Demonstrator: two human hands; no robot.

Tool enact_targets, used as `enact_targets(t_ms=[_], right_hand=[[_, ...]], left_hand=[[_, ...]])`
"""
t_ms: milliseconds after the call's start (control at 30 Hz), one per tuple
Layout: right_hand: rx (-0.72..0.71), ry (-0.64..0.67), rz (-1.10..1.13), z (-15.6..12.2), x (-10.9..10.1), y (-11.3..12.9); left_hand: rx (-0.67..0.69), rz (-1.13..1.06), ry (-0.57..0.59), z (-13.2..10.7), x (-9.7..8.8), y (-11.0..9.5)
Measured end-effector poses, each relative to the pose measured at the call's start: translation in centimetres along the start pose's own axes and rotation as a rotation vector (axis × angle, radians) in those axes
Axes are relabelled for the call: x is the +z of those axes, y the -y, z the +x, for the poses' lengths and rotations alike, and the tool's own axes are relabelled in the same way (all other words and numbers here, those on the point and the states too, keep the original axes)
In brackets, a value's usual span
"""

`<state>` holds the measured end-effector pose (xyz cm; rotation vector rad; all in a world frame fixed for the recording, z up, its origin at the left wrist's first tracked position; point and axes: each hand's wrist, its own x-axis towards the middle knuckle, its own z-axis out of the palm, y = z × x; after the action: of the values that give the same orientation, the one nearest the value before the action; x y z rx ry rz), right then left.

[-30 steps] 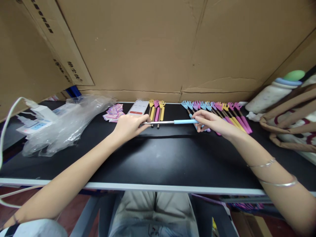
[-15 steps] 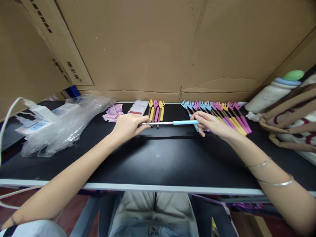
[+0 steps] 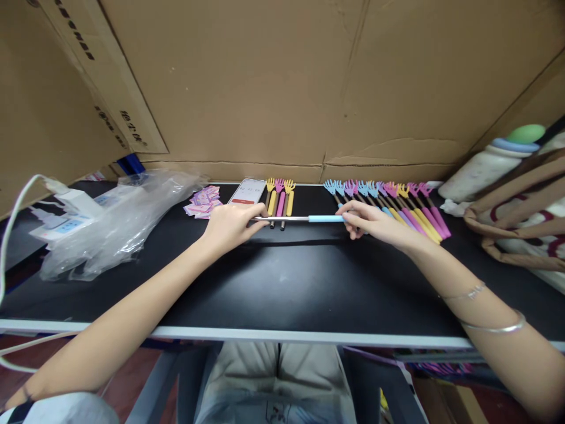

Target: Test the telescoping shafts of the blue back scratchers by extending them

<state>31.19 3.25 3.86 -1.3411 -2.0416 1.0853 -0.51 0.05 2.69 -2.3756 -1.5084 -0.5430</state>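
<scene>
Rod [image 3: 289, 219] with a blue handle [image 3: 325, 218] is held level over the bench [image 3: 282, 294], in front of the phone [image 3: 246, 193] and mainly to its right. Good handling likely means keeping both grips in line, so the rod does not bend. The left hand [image 3: 230, 227], palm down by the phone, pinches the rod's other end; the right hand [image 3: 371, 222], well right of the phone, pinches the handle's tip, forearm slanting inward.

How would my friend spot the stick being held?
Above the black table, look between the left hand and right hand. There's a stick with a shiny rod and light blue handle. Unlike the scratchers lying behind, it's held up sideways.
</scene>
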Motion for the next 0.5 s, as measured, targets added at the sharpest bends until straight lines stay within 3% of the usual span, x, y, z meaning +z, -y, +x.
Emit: enact_targets(t_ms=[200, 500], right_hand=[[-0.031, -0.168, -0.052, -0.02, 0.04, 0.68], [-0.151, -0.040, -0.042, 0.11, -0.35, 0.16]], left_hand=[[-0.012, -0.020, 0.001, -0.02, 0.18, -0.05], [0.008, -0.098, -0.008, 0.02, 0.41, 0.65]])
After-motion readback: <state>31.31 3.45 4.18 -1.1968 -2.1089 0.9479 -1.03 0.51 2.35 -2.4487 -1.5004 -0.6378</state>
